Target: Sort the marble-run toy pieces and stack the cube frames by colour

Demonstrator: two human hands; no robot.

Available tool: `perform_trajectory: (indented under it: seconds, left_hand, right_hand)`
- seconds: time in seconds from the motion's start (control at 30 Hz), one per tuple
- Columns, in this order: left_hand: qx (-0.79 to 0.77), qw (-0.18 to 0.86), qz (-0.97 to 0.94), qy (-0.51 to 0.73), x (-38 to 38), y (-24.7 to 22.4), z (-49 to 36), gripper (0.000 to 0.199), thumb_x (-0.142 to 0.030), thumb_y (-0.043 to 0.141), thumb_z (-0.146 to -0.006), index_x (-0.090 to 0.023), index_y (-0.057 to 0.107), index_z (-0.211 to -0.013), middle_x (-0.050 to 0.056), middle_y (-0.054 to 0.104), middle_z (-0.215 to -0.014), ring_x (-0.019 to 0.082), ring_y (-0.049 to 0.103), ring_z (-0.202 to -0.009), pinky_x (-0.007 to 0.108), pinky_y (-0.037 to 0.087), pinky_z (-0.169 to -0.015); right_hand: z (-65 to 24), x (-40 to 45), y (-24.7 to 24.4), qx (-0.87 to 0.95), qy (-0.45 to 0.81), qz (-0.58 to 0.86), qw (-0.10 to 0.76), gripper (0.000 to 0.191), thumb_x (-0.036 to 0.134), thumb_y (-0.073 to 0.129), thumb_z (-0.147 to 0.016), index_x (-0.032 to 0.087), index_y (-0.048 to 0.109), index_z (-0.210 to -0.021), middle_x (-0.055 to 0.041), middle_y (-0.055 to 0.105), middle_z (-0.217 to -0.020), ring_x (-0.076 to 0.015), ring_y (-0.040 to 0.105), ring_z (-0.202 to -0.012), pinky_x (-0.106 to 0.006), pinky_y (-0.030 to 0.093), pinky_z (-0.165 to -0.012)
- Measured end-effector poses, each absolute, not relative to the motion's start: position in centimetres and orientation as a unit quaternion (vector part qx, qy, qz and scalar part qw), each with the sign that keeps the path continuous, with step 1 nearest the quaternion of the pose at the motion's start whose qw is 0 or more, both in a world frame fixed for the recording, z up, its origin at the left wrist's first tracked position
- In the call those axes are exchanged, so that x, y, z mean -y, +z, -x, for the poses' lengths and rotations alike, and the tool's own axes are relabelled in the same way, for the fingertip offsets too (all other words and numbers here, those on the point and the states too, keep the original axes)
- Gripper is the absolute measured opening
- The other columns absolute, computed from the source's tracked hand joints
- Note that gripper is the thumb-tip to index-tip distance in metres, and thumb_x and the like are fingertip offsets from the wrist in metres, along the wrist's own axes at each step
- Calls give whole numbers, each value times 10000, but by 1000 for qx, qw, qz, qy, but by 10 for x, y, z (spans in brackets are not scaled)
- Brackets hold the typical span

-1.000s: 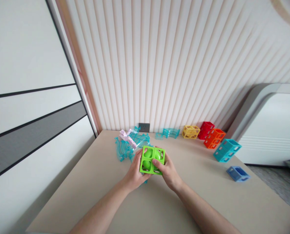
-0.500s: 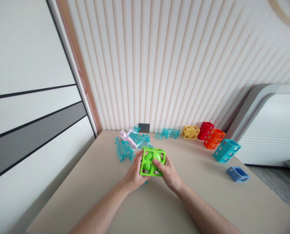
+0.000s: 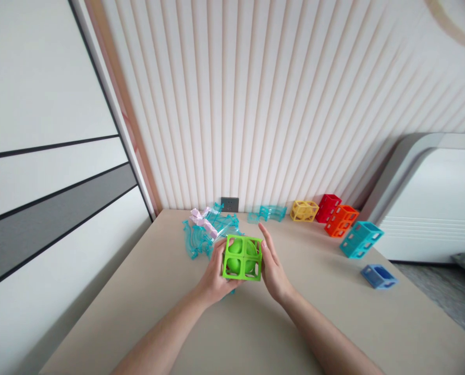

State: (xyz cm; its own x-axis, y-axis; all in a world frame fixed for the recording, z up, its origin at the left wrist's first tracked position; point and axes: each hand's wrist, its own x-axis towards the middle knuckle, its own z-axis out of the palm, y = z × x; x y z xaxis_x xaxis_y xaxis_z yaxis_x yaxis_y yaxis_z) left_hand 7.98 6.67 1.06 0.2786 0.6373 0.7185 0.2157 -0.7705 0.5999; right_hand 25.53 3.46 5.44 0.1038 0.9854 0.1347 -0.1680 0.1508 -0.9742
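A bright green open-frame plastic block (image 3: 243, 257) with rounded green shapes inside its four windows is held above the table. My left hand (image 3: 215, 273) grips it around the left side and lower edge, with the fingers partly hidden behind it. My right hand (image 3: 273, 271) lies along the right side with its fingers stretched out. One finger points up past the block's top corner, and the thumb is at its right edge. Behind my hands lie clear teal plastic pieces (image 3: 195, 242) in a pile, with a pale lilac faceted piece (image 3: 203, 223) on top.
Clear teal pieces (image 3: 272, 212) stand by the ribbed wall. Along the right of the table (image 3: 295, 323) are a yellow block (image 3: 304, 211), a red block (image 3: 328, 208), an orange block (image 3: 341, 221), a teal block (image 3: 361, 239) and a blue block (image 3: 379, 276). A dark socket (image 3: 230, 204) sits low on the wall.
My right thumb has come off the block's front face to its right edge, and a finger now points upward. The block has turned slightly and still rests in my left hand.
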Motion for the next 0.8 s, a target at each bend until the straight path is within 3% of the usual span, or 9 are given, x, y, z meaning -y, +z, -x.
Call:
perform_trajectory:
  seconds: [0.1, 0.17, 0.43, 0.8]
  left_hand:
    - [-275, 206, -774, 531, -65, 9, -80, 885, -391, 813, -754, -316, 322, -1486, 151, 489, -1431, 401, 493, -1345, 613, 503, -1033]
    - [-279, 210, -777, 525, -65, 7, -79, 910, -394, 828, -740, -308, 318, -1489, 159, 491, -1442, 402, 497, -1347, 605, 511, -1030]
    - [-282, 237, -789, 492, -65, 4, -77, 984, -436, 838, -729, -317, 235, -1498, 176, 440, -1507, 404, 457, -1392, 615, 469, -1078]
    - [-259, 209, -788, 519, -66, 3, -77, 1020, -468, 883, -648, -298, 300, -1467, 166, 532, -1402, 395, 552, -1294, 567, 537, -1005]
  right_hand:
    - [-254, -36, 54, 464, 479, 455, 589, 533, 672, 532, -909, 272, 605, -1253, -31, 687, -1086, -207, 654, -962, -297, 557, -805]
    - [-251, -36, 53, 462, 474, 461, 591, 487, 675, 552, -890, 260, 627, -1132, -17, 675, -1011, -189, 640, -864, -269, 550, -722]
    - [-246, -36, 52, 470, 447, 471, 597, 458, 662, 585, -866, 234, 607, -1028, -5, 620, -886, -165, 577, -743, -219, 479, -561]
    - [-244, -33, 52, 471, 436, 480, 598, 462, 663, 578, -866, 230, 614, -1025, 8, 628, -847, -171, 587, -757, -268, 534, -683]
